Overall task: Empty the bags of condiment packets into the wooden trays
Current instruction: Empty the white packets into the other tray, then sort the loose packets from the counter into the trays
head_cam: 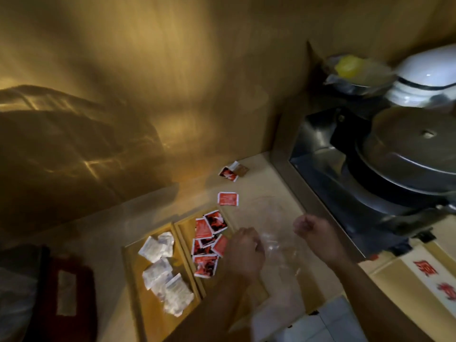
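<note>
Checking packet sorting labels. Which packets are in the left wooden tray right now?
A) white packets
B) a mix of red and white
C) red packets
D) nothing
A: the left wooden tray holds only white packets; the red packets sit in the right tray, with a few loose on the counter.

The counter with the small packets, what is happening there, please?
A person is emptying a clear plastic bag, gripped by the left hand and right hand. Red packets lie in the right wooden tray, white packets in the left tray. Some loose red packets lie on the counter beyond.
</note>
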